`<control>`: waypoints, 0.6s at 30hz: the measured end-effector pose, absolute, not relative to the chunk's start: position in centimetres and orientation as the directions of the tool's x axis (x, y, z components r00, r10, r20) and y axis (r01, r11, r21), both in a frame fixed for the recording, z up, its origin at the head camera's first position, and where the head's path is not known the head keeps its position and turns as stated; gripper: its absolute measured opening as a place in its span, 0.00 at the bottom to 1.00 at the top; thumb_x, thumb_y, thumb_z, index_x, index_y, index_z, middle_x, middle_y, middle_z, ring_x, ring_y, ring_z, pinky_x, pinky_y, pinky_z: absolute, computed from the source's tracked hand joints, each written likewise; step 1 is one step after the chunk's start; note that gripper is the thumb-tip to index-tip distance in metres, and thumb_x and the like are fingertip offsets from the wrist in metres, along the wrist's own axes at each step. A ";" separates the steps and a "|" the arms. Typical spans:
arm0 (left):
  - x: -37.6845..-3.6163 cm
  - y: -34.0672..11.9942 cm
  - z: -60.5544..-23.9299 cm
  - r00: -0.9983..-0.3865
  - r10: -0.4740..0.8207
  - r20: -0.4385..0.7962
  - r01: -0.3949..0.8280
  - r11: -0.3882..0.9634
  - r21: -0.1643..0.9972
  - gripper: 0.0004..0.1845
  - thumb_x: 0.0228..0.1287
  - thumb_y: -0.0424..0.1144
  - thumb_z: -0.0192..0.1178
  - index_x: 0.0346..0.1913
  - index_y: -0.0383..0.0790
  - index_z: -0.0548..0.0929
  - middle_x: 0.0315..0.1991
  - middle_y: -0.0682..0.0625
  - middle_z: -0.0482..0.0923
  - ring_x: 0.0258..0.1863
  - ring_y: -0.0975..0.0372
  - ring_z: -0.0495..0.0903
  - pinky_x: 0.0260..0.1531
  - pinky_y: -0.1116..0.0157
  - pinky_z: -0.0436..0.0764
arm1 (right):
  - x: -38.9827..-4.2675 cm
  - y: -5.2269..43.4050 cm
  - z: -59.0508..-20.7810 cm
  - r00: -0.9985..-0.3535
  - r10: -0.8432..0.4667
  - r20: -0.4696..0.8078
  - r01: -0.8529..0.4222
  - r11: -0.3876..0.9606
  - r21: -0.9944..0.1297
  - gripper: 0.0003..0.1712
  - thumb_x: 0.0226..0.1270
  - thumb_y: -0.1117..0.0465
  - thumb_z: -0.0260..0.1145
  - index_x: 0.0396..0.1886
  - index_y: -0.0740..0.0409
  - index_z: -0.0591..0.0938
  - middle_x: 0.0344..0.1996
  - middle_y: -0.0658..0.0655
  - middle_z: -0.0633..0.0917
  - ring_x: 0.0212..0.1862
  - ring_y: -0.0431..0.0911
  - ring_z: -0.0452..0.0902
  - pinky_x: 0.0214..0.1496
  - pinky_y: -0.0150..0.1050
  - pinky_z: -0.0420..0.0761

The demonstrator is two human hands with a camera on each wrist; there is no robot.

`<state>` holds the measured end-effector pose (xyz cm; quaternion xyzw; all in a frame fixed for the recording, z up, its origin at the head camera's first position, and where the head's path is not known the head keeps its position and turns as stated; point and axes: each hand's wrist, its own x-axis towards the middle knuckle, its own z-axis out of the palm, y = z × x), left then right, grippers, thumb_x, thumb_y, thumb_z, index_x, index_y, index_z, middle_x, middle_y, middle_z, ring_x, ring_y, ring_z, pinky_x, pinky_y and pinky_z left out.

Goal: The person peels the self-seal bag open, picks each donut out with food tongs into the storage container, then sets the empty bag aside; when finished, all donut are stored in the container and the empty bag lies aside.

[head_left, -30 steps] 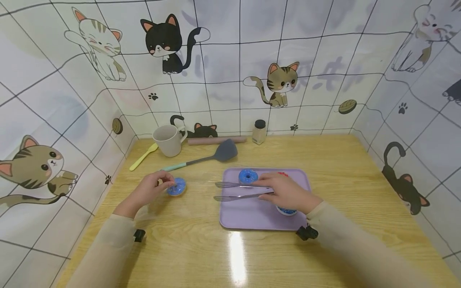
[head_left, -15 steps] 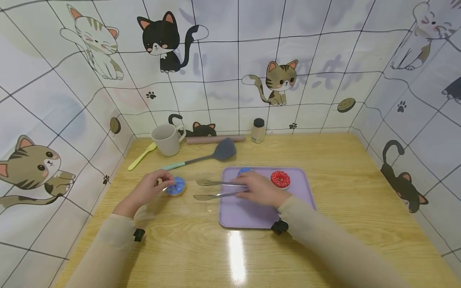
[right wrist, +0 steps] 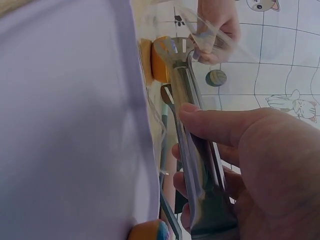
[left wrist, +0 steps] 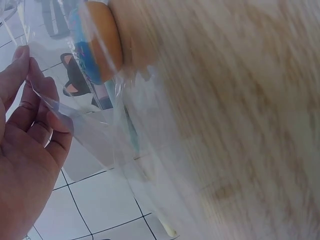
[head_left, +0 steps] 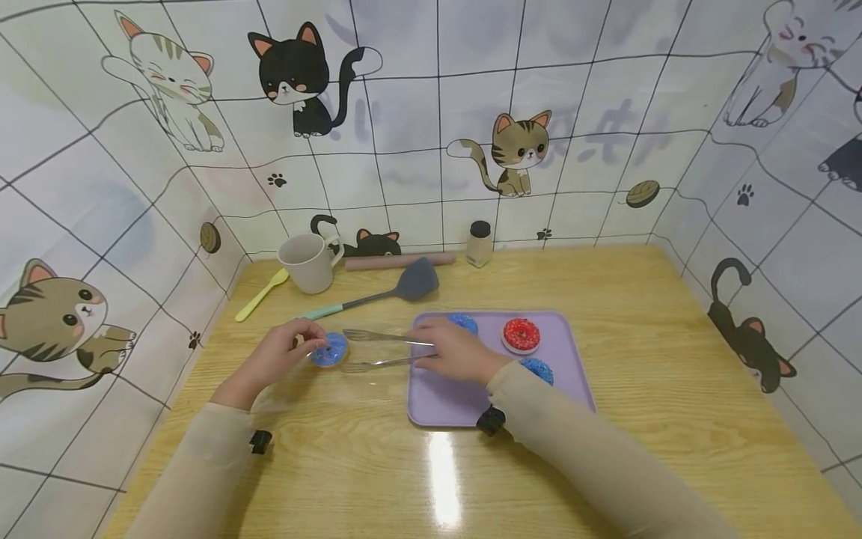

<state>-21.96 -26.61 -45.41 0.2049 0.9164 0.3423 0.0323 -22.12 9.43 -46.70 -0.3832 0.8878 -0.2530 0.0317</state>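
Note:
My left hand [head_left: 286,352] pinches the edge of a clear plastic bag [left wrist: 107,145] between thumb and fingers. A blue-iced toy donut [head_left: 330,349] lies right by those fingertips; in the left wrist view it shows through the plastic. My right hand [head_left: 461,353] grips metal tongs [right wrist: 192,135] over the left side of a purple tray [head_left: 438,408]. The tongs' two arms are spread apart, their slotted tips pointing left, close to the donut. On the tray sit a red donut [head_left: 521,335] and two blue donuts, one [head_left: 465,323] behind my right hand, another [head_left: 540,370] partly hidden by the sleeve.
Behind the hands lie a grey spatula [head_left: 417,280] with a green handle and a brown rolling pin [head_left: 400,261]. A mug [head_left: 306,263] stands at the back left beside a yellow utensil [head_left: 263,296]. A black-capped jar [head_left: 479,245] stands near the patterned wall.
My right hand has carried the spread tongs leftward across the tray to beside the bagged donut, uncovering the red donut. My left hand has stayed in place.

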 end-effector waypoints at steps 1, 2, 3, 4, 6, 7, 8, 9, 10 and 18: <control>-21.9 -26.5 -45.3 -0.913 0.400 0.082 0.356 0.680 0.641 0.02 0.73 0.39 0.64 0.43 0.46 0.84 0.38 0.48 0.84 0.34 0.60 0.74 0.34 0.66 0.71 | -22.2 9.2 -46.7 -0.704 -0.697 0.136 -0.664 0.577 -0.475 0.31 0.69 0.54 0.74 0.69 0.57 0.79 0.58 0.56 0.83 0.61 0.49 0.79 0.66 0.47 0.77; -21.9 -26.4 -45.3 -0.911 0.403 0.085 0.360 0.679 0.640 0.02 0.73 0.39 0.64 0.43 0.46 0.84 0.38 0.48 0.84 0.34 0.60 0.74 0.34 0.66 0.71 | -22.2 9.0 -46.6 -0.707 -0.694 0.134 -0.660 0.579 -0.479 0.31 0.69 0.55 0.74 0.69 0.57 0.79 0.58 0.56 0.83 0.60 0.49 0.79 0.64 0.46 0.78; -21.8 -26.4 -45.2 -0.910 0.406 0.087 0.364 0.678 0.638 0.02 0.73 0.39 0.63 0.43 0.45 0.84 0.38 0.48 0.84 0.33 0.60 0.73 0.33 0.67 0.71 | -22.2 8.9 -46.6 -0.711 -0.691 0.131 -0.655 0.583 -0.482 0.31 0.69 0.54 0.74 0.69 0.56 0.79 0.58 0.56 0.83 0.60 0.49 0.79 0.64 0.46 0.78; -21.8 -26.3 -45.1 -0.908 0.409 0.088 0.367 0.677 0.638 0.03 0.73 0.39 0.63 0.43 0.45 0.84 0.38 0.48 0.84 0.33 0.59 0.73 0.33 0.67 0.71 | -22.2 8.7 -46.6 -0.716 -0.687 0.127 -0.648 0.586 -0.487 0.31 0.68 0.54 0.74 0.69 0.56 0.79 0.57 0.56 0.83 0.59 0.48 0.79 0.63 0.46 0.79; -21.8 -26.4 -45.2 -0.908 0.411 0.085 0.367 0.680 0.634 0.03 0.73 0.39 0.63 0.43 0.45 0.84 0.37 0.50 0.83 0.33 0.59 0.73 0.33 0.67 0.71 | -22.2 8.4 -46.7 -0.725 -0.679 0.117 -0.635 0.593 -0.495 0.32 0.68 0.54 0.74 0.70 0.54 0.79 0.58 0.55 0.83 0.59 0.47 0.79 0.62 0.45 0.79; -21.8 -26.4 -45.3 -0.907 0.413 0.086 0.369 0.678 0.636 0.03 0.73 0.39 0.63 0.44 0.45 0.84 0.37 0.50 0.83 0.33 0.59 0.73 0.33 0.67 0.71 | -22.3 8.4 -46.8 -0.729 -0.676 0.109 -0.630 0.598 -0.495 0.32 0.68 0.54 0.75 0.70 0.53 0.79 0.58 0.55 0.83 0.59 0.47 0.79 0.62 0.45 0.79; -21.9 -26.5 -45.4 -0.906 0.415 0.087 0.371 0.677 0.636 0.03 0.73 0.39 0.63 0.44 0.45 0.84 0.37 0.51 0.83 0.33 0.59 0.73 0.33 0.67 0.71 | -22.4 8.3 -46.9 -0.731 -0.675 0.103 -0.626 0.602 -0.496 0.33 0.68 0.53 0.75 0.70 0.53 0.79 0.59 0.55 0.83 0.60 0.47 0.79 0.63 0.44 0.79; -21.9 -26.5 -45.5 -0.906 0.415 0.083 0.368 0.677 0.637 0.03 0.73 0.40 0.63 0.44 0.45 0.84 0.37 0.51 0.83 0.33 0.59 0.73 0.33 0.67 0.71 | -22.5 8.3 -47.0 -0.733 -0.674 0.096 -0.623 0.607 -0.493 0.33 0.68 0.53 0.75 0.71 0.52 0.79 0.59 0.54 0.83 0.61 0.47 0.79 0.64 0.44 0.79; -22.0 -26.5 -45.6 -0.907 0.414 0.080 0.366 0.679 0.636 0.03 0.74 0.39 0.63 0.44 0.46 0.84 0.37 0.51 0.83 0.33 0.59 0.73 0.34 0.66 0.72 | -22.6 8.2 -47.1 -0.733 -0.674 0.094 -0.621 0.606 -0.496 0.33 0.67 0.53 0.75 0.71 0.51 0.78 0.60 0.55 0.83 0.62 0.48 0.78 0.65 0.44 0.78; -22.2 -26.6 -45.9 -0.912 0.406 0.065 0.354 0.695 0.626 0.02 0.74 0.39 0.63 0.43 0.46 0.84 0.37 0.51 0.83 0.34 0.61 0.73 0.34 0.66 0.72 | -23.1 8.1 -47.4 -0.742 -0.665 0.086 -0.612 0.619 -0.492 0.31 0.69 0.52 0.74 0.71 0.48 0.79 0.63 0.55 0.82 0.65 0.49 0.77 0.67 0.46 0.77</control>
